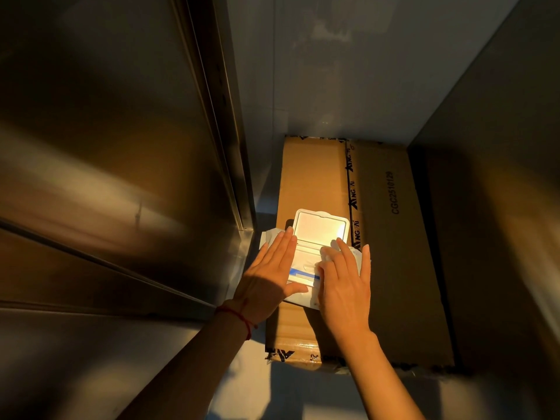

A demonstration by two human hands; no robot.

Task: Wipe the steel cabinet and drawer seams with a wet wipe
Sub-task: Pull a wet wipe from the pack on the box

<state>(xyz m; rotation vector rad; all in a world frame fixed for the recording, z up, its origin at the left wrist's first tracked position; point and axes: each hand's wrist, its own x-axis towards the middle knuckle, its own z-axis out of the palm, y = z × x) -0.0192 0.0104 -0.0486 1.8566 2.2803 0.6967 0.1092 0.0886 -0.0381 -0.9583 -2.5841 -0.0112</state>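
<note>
Now, head view: your left hand [274, 268] lies flat, fingers straight, steadying the wet-wipe pack [306, 262] on the cardboard box [394, 237]; its lid [321, 227] stands open. Your right hand [345, 280] pinches a wet wipe [328, 256] at the opening, beside the steel cabinet [106, 147].

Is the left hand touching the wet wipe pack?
Touching. The head view shows the left hand lying flat on the left side of the wet wipe pack, fingers straight.
</note>
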